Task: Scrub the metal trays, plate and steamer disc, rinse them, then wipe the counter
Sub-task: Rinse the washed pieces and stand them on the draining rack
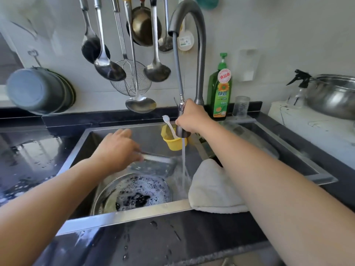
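My right hand (192, 117) grips the pull-out spray head (182, 129) of the grey faucet, and water streams down into the steel sink (134, 214). My left hand (117, 148) holds the near edge of a rectangular metal tray (155, 164) inside the sink, just left of the stream. In front of the tray lies a round metal steamer disc (134, 191) covered in soap foam. A white cloth (213, 191) hangs over the sink's front rim on the right. More metalware (255, 139) lies blurred at the sink's right side.
A yellow cup (171, 141) with a white brush hangs at the sink's back wall. Green dish soap (221, 91) and a glass (241, 106) stand behind the sink. Ladles and a strainer (132, 77) hang above. Wet black counter (163, 240) lies in front; a steel bowl (334, 95) sits right.
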